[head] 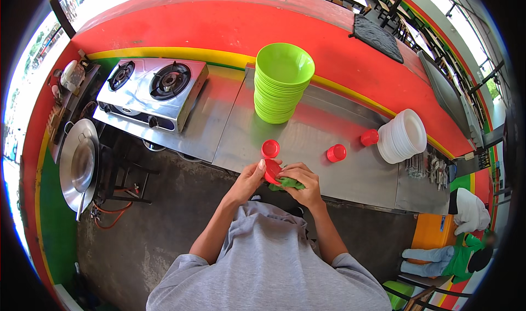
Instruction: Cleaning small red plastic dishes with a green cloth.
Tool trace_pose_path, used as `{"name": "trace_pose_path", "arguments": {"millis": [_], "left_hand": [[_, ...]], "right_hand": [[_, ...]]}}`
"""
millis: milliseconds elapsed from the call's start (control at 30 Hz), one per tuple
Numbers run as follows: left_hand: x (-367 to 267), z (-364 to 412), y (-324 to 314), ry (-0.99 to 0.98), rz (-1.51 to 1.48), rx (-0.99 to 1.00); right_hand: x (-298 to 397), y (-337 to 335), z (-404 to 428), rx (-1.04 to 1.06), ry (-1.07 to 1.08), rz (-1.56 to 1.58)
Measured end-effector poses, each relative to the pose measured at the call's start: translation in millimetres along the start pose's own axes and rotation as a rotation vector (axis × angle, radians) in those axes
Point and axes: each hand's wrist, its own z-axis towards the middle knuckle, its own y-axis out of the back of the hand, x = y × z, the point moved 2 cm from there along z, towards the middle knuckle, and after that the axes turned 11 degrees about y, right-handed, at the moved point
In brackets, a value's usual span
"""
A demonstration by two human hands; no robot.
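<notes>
My left hand (250, 180) grips a small red plastic bowl (271, 171) by its side, just in front of the counter's near edge. My right hand (303, 183) holds a green cloth (287, 183) against the bowl's right side. Just beyond them, another red bowl (270, 148) stands on the steel counter (230, 142). Farther right on the counter are a small red stack of bowls (336, 153) and another red stack (369, 137). A tall stack of green bowls (281, 85) rises behind my hands.
A two-burner gas stove (154, 93) occupies the counter's left part. White plates or bowls (402, 136) are stacked at the right, beside cutlery (437, 171). A large metal wok (80, 163) stands on the left. Two people (472, 212) are at the far right, away from my hands.
</notes>
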Motion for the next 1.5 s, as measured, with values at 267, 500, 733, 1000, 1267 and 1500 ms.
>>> {"name": "trace_pose_path", "arguments": {"millis": [267,500,733,1000,1267,1500], "left_hand": [[-8,3,-10,-0.256,0.234,-0.178],[-5,2,4,0.015,-0.158,-0.084],[1,4,2,-0.054,0.045,-0.157],[-7,0,1,-0.036,-0.106,-0.225],[-4,5,-1,-0.073,-0.039,-0.212],[-8,7,-8,-0.256,0.118,-0.350]], "right_hand": [[3,-11,6,-0.030,-0.060,0.022],[-1,-6,5,-0.028,-0.163,0.154],[-3,-11,6,-0.014,-0.129,0.038],[-4,-11,15,-0.012,-0.134,0.089],[-11,-8,11,0.063,-0.132,0.080],[-12,-11,13,0.008,-0.163,0.115]]}}
